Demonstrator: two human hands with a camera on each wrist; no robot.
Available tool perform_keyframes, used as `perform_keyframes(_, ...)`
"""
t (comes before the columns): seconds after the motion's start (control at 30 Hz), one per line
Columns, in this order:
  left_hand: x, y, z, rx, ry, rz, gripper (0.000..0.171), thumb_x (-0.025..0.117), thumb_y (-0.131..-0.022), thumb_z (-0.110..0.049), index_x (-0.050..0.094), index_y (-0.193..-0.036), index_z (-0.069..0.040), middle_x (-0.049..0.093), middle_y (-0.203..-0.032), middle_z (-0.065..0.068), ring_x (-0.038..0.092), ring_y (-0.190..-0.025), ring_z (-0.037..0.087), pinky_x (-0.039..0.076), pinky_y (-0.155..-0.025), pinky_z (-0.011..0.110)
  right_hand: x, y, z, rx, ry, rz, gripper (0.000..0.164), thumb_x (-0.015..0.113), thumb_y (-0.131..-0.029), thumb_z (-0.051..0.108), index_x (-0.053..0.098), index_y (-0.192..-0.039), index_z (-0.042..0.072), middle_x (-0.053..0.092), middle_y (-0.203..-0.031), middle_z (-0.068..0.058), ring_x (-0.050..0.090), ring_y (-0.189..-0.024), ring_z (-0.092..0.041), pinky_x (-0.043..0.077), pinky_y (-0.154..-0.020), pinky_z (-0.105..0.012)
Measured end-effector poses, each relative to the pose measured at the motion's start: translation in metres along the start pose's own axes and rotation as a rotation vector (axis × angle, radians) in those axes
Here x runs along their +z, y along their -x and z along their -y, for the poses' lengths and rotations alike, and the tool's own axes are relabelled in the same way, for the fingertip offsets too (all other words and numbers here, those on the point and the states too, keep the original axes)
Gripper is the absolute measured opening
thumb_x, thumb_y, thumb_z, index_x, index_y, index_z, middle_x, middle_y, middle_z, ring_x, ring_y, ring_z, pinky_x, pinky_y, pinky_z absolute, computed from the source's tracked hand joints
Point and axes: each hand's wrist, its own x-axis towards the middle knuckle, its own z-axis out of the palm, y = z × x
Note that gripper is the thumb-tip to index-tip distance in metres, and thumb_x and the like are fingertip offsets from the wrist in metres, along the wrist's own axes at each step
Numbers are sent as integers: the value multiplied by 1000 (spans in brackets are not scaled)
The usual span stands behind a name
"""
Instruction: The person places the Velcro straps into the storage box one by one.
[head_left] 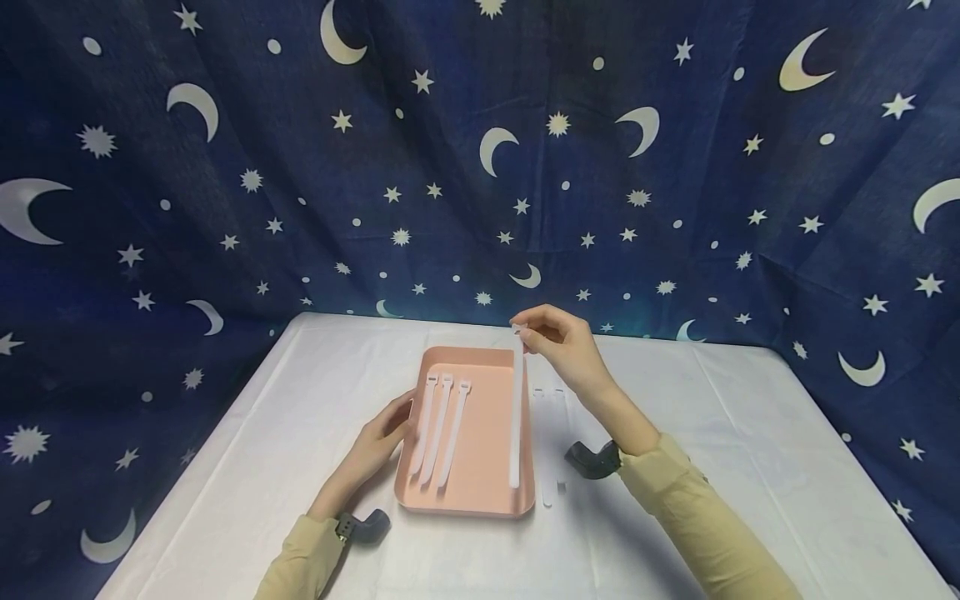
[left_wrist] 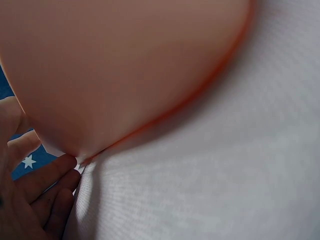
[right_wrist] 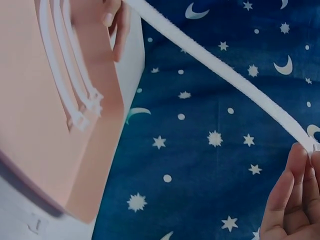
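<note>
My right hand (head_left: 564,343) pinches the slotted head of a white hook-and-loop cable tie (head_left: 517,417). The strap hangs down over the right side of a pink tray (head_left: 487,502); its fuzzy surface shows in the right wrist view. Inside the tray, on the left, lie three more white cable ties (head_left: 453,437), side by side with their heads at the far end. At the tray's left edge my left hand (head_left: 378,437) holds the rim. The left wrist view shows its fingers (left_wrist: 50,177) against the outer wall, partly hidden by the tray.
Two further white cable ties (head_left: 546,467) lie on the white tablecloth just right of the tray, below the right forearm. A dark blue curtain (head_left: 450,183) with moons and stars hangs behind the table. Each wrist carries a black camera mount (head_left: 592,460).
</note>
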Motion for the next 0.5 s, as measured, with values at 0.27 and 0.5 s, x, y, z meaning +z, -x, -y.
perform_keyframes(0.27, 0, 1, -2, -9, 9, 1, 54, 52, -98, -40, 35, -148, -31, 42, -151, 13, 39, -140, 34, 33, -117, 52, 19, -5, -11, 14, -30, 13, 18, 62, -93, 5, 67, -110, 1, 62, -90, -11, 61, -76, -21, 55, -70, -19)
perform_keyframes(0.5, -1, 1, -2, -1, 16, 6, 53, 52, -98, -39, 34, -148, -32, 41, -152, 12, 38, -141, 34, 32, -117, 53, 34, -10, -23, 50, -47, 24, 18, 61, -93, 5, 67, -110, 1, 62, -90, -13, 62, -76, -17, 59, -74, -25)
